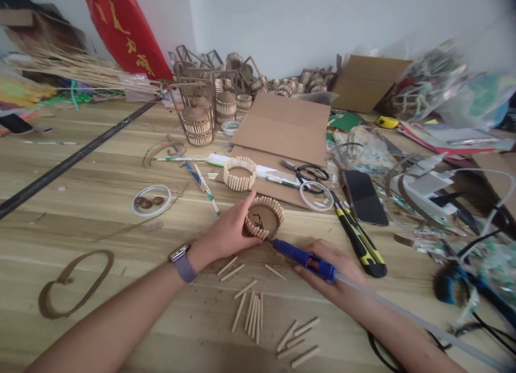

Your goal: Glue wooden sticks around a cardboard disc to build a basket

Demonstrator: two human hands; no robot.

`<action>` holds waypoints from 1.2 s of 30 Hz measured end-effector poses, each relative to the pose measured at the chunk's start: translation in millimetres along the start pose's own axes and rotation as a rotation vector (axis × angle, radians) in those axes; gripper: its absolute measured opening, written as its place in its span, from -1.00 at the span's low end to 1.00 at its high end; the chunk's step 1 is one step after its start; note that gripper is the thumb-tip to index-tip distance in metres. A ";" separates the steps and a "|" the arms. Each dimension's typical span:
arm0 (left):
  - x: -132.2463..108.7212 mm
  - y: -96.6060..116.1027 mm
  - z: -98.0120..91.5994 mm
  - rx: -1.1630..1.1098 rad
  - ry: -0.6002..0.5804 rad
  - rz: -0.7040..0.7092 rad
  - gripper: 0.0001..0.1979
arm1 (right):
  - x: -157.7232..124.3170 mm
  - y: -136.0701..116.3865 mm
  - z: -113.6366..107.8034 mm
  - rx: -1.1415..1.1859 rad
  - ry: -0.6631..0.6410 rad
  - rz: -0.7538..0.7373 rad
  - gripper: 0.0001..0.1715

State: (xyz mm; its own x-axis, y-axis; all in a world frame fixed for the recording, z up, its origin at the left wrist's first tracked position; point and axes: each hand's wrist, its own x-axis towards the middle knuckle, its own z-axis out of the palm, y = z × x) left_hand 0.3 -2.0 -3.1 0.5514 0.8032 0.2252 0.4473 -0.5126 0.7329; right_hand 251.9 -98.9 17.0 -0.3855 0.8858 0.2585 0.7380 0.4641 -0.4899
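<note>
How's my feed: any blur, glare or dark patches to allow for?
Head view: soft light, no strong glare; head view: the wall darkens toward the upper right corner; head view: the plastic bag at far right looks smeared; head view: the blue glue gun is legible, slightly soft.

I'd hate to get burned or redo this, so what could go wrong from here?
The blue glue gun, held in the right grip, has its tip close to the thumb of the left grip; if hot, a slip might burn skin. A jolt could also dislodge part of the stick-walled round piece. The loose sticks lying close by might get knocked away.
</note>
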 end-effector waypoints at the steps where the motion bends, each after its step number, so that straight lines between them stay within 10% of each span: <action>1: 0.0 0.1 0.0 -0.001 -0.001 -0.001 0.12 | -0.2 -0.2 0.4 -0.009 0.002 -0.004 -0.87; 36: 0.8 1.2 -1.3 0.009 -0.017 -0.017 0.10 | 0.5 -1.8 3.3 -0.129 0.016 -0.017 -0.78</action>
State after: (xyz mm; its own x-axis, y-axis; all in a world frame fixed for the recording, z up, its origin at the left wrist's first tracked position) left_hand 0.4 -1.6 -1.2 0.5553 0.8067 0.2021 0.4628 -0.5016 0.7309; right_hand 248.6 -99.3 15.3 -0.3907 0.8769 0.2800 0.7968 0.4745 -0.3742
